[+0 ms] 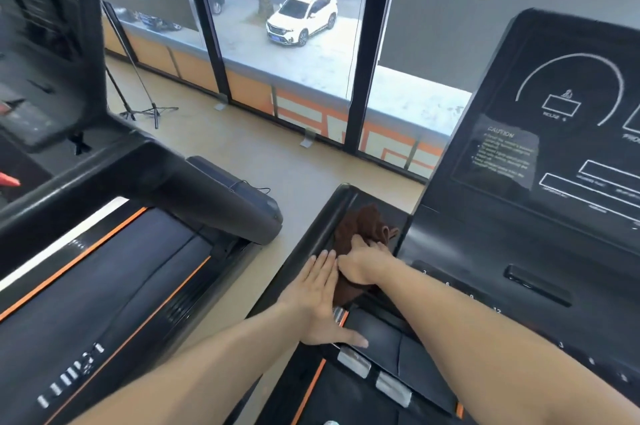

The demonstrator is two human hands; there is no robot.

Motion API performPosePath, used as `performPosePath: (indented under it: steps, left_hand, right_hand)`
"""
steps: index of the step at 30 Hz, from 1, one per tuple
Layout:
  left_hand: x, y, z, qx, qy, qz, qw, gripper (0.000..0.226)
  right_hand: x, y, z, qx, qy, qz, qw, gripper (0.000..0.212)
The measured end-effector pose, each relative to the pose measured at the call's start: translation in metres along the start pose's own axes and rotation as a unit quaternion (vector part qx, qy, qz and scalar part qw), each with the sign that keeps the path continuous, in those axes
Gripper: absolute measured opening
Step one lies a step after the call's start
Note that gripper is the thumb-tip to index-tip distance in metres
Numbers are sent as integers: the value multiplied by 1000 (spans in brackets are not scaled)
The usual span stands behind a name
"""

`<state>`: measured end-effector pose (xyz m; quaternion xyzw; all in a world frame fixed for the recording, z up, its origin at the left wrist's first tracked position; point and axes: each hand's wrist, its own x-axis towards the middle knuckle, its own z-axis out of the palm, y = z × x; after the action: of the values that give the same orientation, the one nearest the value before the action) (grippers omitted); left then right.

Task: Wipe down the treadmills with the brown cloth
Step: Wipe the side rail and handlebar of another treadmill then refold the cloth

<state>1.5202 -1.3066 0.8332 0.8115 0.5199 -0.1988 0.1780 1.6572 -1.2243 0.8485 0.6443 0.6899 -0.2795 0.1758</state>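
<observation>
The brown cloth (360,223) lies bunched on the left side tray of the black treadmill (540,244) in front of me. My right hand (363,265) presses down on the cloth's near part, fingers curled into it. Beside it, my left hand (320,300) rests flat on the tray's left rail, fingers together and thumb spread toward the handle, touching the cloth's edge. The treadmill's console with white markings rises at the right. A second black treadmill (114,272) with orange stripes stands at the left.
A strip of beige floor (277,165) separates the two treadmills. A tripod stand (152,109) stands near the window at the back left. Tall windows with black frames (360,78) run along the far wall, with parked cars outside.
</observation>
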Motion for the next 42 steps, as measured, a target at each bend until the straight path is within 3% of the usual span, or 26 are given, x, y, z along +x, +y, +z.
performPosePath:
  steps: [8, 11, 13, 15, 17, 18, 20, 22, 25, 28, 30, 32, 33, 35, 37, 40, 42]
  left_hand:
    - [-2, 8, 5, -71, 47, -11, 996, 147]
    - [-11, 12, 14, -148, 100, -13, 984, 126]
    - [-21, 19, 24, -276, 189, -39, 942, 93]
    - [-30, 31, 31, -434, 268, -107, 853, 64]
    - [-32, 41, 34, -571, 276, -190, 749, 51]
    - [-30, 45, 34, -614, 251, -215, 717, 47]
    - [-25, 49, 32, -644, 210, -233, 697, 42]
    - [-27, 48, 30, -653, 228, -240, 681, 37]
    - [-38, 37, 24, -620, 343, -256, 658, 35]
    - [-41, 9, 8, -600, 441, -261, 614, 32]
    - [-37, -18, -4, -593, 449, -301, 596, 34]
    - [-27, -47, -9, -584, 398, -363, 607, 44]
    - [-24, -60, -8, -567, 359, -392, 629, 49]
    - [-20, -76, -2, -524, 280, -419, 687, 48]
    - [-17, -74, 4, -514, 226, -383, 734, 38]
    - [-10, -54, 13, -541, 146, -261, 786, 46]
    - [-3, -51, 19, -515, 135, -243, 811, 58]
  right_hand:
    - [-17, 5, 6, -10, 104, -44, 994, 50]
    - [-24, 5, 10, 5, 144, -48, 988, 40]
    - [-23, 9, 17, 75, 177, -22, 981, 46]
    - [-23, 11, 23, 157, 217, -6, 963, 48]
    - [-22, 9, 27, 252, 249, -5, 935, 42]
    - [-20, 6, 28, 306, 253, -13, 918, 41]
    - [-16, 0, 30, 379, 234, -50, 894, 41]
    - [-8, -2, 36, 360, 202, -95, 906, 44]
    - [4, 3, 39, 252, 165, -176, 937, 46]
    - [2, -7, 30, 191, 121, -327, 918, 45]
    - [-3, -24, 34, 90, 84, -429, 895, 43]
    - [-10, -41, 49, -6, 117, -447, 887, 48]
    - [-14, -45, 60, -13, 167, -423, 890, 51]
    - [-26, -41, 81, 70, 295, -345, 888, 52]
    - [-37, -30, 95, 170, 363, -246, 883, 55]
    - [-52, -30, 103, 226, 302, -178, 909, 62]
    - [-56, -33, 103, 261, 269, -157, 914, 71]
